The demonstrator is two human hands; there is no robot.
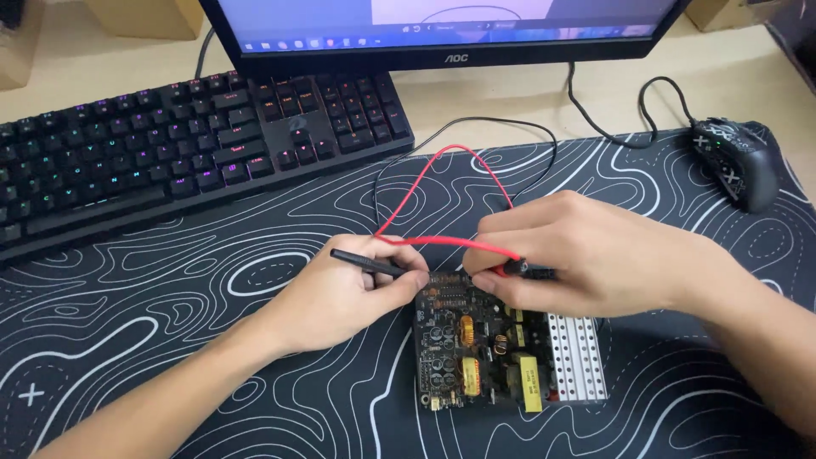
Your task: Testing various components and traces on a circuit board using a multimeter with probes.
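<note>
A dark circuit board [463,353] with yellow parts, copper coils and a perforated metal heat sink [578,357] lies on the desk mat. My left hand [340,293] holds a black test probe [365,262] like a pen, its tip at the board's top left edge. My right hand [578,255] pinches a red test probe [508,268] at the board's top edge. A red lead [429,183] and a black lead [493,123] loop from the probes toward the keyboard.
A black desk mat with white contour lines [170,340] covers the desk. A backlit black keyboard [187,144] sits at the back left, a monitor [442,30] behind it, and a patterned black mouse [739,161] at the right.
</note>
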